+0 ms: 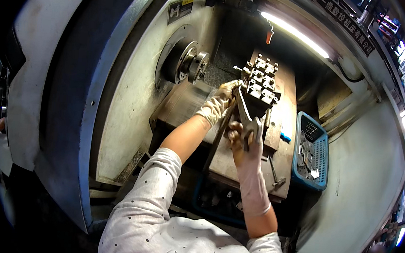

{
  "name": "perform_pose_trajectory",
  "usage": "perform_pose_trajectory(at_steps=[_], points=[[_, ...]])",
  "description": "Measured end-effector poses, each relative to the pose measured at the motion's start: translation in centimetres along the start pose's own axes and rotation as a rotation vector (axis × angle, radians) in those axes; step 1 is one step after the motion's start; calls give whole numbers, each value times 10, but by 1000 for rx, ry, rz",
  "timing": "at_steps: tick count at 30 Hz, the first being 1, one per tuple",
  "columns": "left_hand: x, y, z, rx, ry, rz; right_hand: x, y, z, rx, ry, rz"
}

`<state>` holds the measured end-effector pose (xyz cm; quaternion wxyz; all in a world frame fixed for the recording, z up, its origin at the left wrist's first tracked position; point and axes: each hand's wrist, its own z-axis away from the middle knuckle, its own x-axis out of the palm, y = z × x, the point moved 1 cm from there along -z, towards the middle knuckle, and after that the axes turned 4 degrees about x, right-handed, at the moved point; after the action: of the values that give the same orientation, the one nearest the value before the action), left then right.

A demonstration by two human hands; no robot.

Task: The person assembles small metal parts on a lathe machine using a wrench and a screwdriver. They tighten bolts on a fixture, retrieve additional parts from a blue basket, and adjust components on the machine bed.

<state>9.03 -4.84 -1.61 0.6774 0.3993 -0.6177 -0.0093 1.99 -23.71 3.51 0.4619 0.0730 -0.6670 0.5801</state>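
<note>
In the head view, my gloved right hand [248,144] is closed around a metal open-ended wrench [244,110] at its near end. The wrench slants up and left toward the tool block. My gloved left hand [223,96] is bent with its fingers closed at the left side of the tool block [263,81], close to the wrench's far end. What those fingers grip is hidden. The block carries rows of upright bolts and stands on a brownish metal plate [288,93]. A round spindle [185,61] projects from the machine wall left of my hands.
A blue plastic basket [324,157] with metal pieces stands right of the plate. A hammer-like tool [278,182] and a small blue item [285,138] lie nearer the basket. Above hang a lit tube lamp [295,34] and an orange-handled valve [269,37]. Machine walls enclose both sides.
</note>
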Motion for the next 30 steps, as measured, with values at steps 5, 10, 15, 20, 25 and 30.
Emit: perform_pose_trajectory(at_steps=[5, 10, 15, 20, 25, 30], points=[[-20, -6, -10, 13, -167, 42, -4, -1, 38, -739, 31, 935], [-27, -6, -16, -66, -101, 58, 24, -7, 14, -1308, -49, 926], [-7, 8, -3, -135, 5, 47, 57, 2, -6, -897, -94, 695], [24, 16, 7, -179, 111, 91, 63, -38, -34, -995, -483, 648], [-15, 1, -20, -133, 149, 334, 126, -82, -66, -648, -186, 714], [-13, 7, 10, 303, -13, -378, 116, -176, -162, -453, 71, 477]])
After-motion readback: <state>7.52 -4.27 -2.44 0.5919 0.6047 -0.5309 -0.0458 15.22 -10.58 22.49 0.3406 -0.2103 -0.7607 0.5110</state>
